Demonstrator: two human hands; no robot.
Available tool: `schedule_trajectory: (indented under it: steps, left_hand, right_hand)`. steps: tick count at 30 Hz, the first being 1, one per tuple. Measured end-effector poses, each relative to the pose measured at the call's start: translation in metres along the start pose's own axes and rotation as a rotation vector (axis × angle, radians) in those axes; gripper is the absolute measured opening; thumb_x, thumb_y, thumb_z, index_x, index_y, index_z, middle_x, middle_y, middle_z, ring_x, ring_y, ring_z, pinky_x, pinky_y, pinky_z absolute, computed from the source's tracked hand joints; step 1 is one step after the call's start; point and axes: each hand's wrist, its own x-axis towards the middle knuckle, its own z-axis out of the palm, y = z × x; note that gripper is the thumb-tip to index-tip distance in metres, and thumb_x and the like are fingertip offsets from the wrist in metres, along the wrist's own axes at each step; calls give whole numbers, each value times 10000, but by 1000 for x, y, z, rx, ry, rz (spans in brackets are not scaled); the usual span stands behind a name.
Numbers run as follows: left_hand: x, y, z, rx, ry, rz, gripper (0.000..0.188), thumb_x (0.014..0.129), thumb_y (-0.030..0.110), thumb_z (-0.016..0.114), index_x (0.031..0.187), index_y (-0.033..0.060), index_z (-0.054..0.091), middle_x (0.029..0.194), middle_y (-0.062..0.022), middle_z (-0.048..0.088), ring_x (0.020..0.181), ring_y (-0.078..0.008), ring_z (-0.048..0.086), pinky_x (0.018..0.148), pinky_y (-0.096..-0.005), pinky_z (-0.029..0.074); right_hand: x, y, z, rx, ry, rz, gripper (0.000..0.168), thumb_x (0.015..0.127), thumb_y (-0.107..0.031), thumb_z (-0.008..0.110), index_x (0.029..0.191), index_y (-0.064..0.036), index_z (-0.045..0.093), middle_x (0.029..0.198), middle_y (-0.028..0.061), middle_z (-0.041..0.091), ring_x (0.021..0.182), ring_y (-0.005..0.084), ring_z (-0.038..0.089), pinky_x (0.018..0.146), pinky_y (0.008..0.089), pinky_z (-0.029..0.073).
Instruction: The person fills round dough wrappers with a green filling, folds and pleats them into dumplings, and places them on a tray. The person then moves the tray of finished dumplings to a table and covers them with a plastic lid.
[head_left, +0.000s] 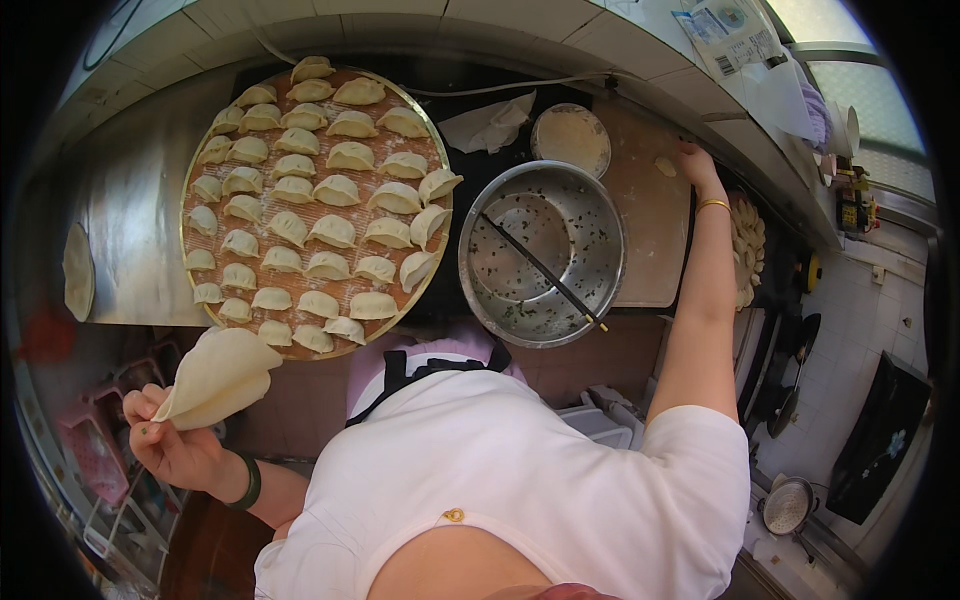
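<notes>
My left hand (176, 450), low on the left, pinches the edge of a thin dough wrapper (221, 375) that is partly folded over. A green bit of filling sticks to one finger. My right arm stretches forward across the side of a wooden board (645, 225). At the board's far right corner is my right hand (696, 161), close to a small piece of dough (665, 166); its fingers are too hidden to read. Rows of pleated dumplings (334, 231) rest on a round floured tray (352, 296). Beside it stands a steel bowl (480, 300) with green scraps inside and dark chopsticks (544, 270) across it.
A bowl of flour (571, 139) and a crumpled white cloth or bag (491, 124) lie behind the steel bowl. One flat dough round (79, 271) is on the metal counter (135, 225). Many pale dough pieces (746, 251) sit beyond my right forearm. A tiled ledge (510, 37) runs behind.
</notes>
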Motion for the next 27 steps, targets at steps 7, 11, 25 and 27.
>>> schedule_trajectory:
  steps: [7,11,25,27]
  left_hand:
    - [7,54,58,-578,12,-171,200,967,145,641,780,204,683,919,51,400,837,-158,398,836,-378,405]
    - [-10,58,97,-569,50,-151,214,961,128,653,766,207,688,915,55,415,811,-148,400,811,-342,398]
    - [-65,51,179,-446,16,-89,133,961,148,666,870,226,726,982,56,445,747,-107,355,677,-265,308]
    - [-75,57,176,-446,55,-74,129,961,134,662,877,210,725,978,51,441,742,-110,349,672,-265,302]
  right_hand:
    - [13,63,88,35,199,-225,568,895,-165,615,1447,-140,483,1380,160,577,1250,364,561,1028,409,472]
    - [16,72,92,31,128,-188,541,914,-152,646,1434,-103,503,1395,172,564,1257,332,558,1030,389,474]
    - [-35,-154,94,77,35,-974,381,793,-115,716,1171,-90,674,1097,160,642,1050,330,624,904,390,513]
    - [-30,-161,95,83,5,-938,378,803,-119,718,1176,-83,672,1102,153,645,1044,313,628,899,384,516]
